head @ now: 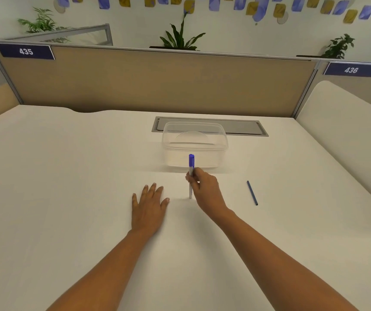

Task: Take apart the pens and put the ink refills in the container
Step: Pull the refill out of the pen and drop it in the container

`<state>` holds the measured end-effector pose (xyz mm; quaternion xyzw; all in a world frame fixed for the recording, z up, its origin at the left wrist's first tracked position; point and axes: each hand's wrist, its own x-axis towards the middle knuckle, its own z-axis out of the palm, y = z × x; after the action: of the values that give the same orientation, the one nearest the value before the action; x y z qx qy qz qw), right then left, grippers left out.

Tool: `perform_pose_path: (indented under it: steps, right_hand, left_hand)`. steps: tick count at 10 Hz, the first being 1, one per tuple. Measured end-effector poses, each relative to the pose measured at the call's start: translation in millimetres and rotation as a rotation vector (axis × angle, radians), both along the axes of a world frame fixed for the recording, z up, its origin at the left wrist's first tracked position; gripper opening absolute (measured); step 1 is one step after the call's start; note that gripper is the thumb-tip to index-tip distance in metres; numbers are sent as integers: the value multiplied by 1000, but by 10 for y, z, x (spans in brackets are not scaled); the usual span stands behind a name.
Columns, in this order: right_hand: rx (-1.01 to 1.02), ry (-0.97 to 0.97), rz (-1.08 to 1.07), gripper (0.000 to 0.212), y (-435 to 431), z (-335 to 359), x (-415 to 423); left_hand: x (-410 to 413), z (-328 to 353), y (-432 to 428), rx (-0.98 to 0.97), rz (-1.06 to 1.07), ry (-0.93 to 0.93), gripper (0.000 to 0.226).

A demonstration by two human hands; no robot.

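Observation:
My right hand grips a pen with a blue cap and clear barrel, holding it upright with its lower end touching the white desk. My left hand lies flat on the desk with fingers spread, holding nothing, a little left of the pen. A clear plastic container stands just behind the pen, and it looks empty. A thin dark blue ink refill lies loose on the desk to the right of my right hand.
The white desk is bounded at the back by a tan partition. A grey cable hatch sits behind the container. A second white desk surface rises at the right.

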<state>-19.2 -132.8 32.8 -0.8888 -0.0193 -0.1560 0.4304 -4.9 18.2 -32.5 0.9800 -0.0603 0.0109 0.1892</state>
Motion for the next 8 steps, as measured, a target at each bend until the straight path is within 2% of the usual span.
perform_pose_path:
  steps: [2,4,6,8]
  right_hand:
    - [130,-222,-50,15,27,133,-43]
    - [40,113,42,22,-22,-67,4]
    - [136,-41,-20,22,-6,20,-28]
    - [148,-79,-16,20,2,13,-35]
  left_hand:
    - [-14,2,-1,14,1,-7,46]
    - [-11,9,-1,21,-1,-23,46]
    - [-11,-1,-2,28,2,-24,46]
    - [-10,-1,-7,24,5,-16,46]
